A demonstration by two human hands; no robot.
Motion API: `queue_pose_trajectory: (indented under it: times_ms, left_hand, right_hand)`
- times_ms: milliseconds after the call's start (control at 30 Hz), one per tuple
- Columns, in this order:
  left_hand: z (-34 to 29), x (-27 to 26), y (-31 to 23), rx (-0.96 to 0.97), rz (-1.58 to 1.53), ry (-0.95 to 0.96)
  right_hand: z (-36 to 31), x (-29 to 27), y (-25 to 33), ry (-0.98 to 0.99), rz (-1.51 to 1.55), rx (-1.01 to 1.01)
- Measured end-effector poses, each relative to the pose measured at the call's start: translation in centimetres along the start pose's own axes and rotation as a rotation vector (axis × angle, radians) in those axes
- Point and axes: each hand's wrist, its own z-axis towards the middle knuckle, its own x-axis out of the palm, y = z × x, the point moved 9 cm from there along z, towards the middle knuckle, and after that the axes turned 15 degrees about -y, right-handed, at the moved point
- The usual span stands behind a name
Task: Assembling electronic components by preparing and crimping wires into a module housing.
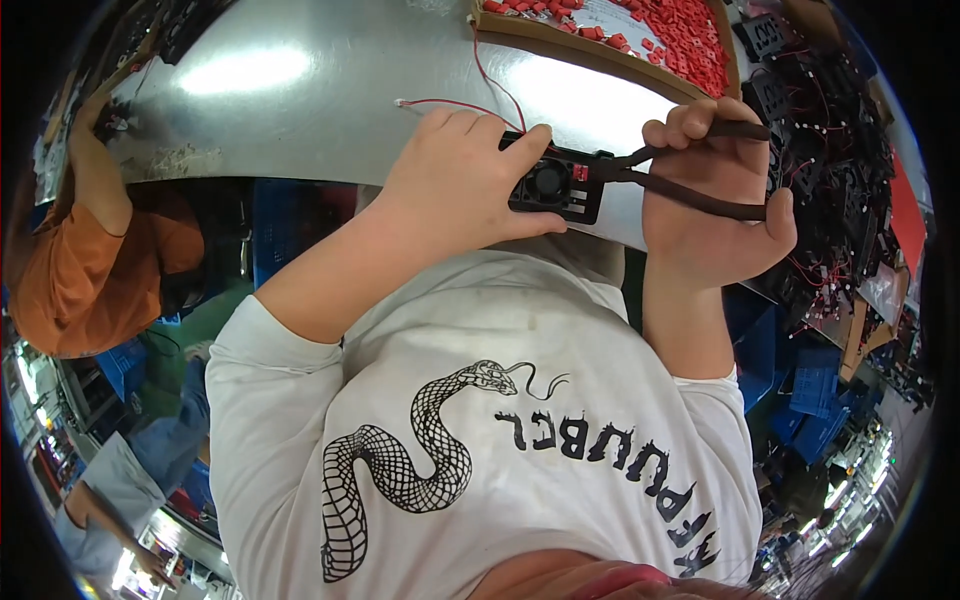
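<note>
While the grey metal worktop [300, 120] spreads across the top of the view, the unit being worked on is held at its near edge. A heap of black units [785, 90] lies to the right, with wires among them; whether any are finished cannot be told. On the far side, a shallow cardboard tray [610, 62] holds many loose red parts [690, 40], so much of the batch seems left to do. The right hand [700, 235], palm up, has its fingers curled round one handle of the dark pliers [700, 199] and its thumb against the other, the handles spread apart. The left hand [455, 170] pinches the black fan unit [548, 182] between thumb and fingers. The fan already sits in its frame, and thin wires [450, 101] run from the upper edge. A red piece [580, 173] shows on the unit by the pliers' tips; fitting it looks under way, but whether it is seated cannot be seen. Smallest, a white connector [399, 102] ends one lead, joined to nothing.
</note>
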Motion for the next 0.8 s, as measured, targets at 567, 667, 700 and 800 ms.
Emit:
queue_pose_trajectory:
  times_ms: [567, 667, 700, 800]
  left_hand:
    - [-0.3, 0.3, 1.1, -0.091, -0.016, 0.068]
    - [-0.4, 0.2, 0.4, -0.075, -0.032, 0.062]
    - [-0.3, 0.2, 0.2, -0.052, -0.042, 0.029]
    - [-0.2, 0.1, -0.1, -0.028, -0.049, -0.018]
  right_hand:
    - [-4.2, 3.4, -1.5, 0.344, -0.458, -0.277]
    - [-4.4, 2.2, -0.5, 0.211, -0.378, -0.246]
    - [-4.4, 2.1, -0.6, 0.210, -0.379, -0.247]
    - [-4.4, 2.5, 0.0, 0.228, -0.354, -0.314]
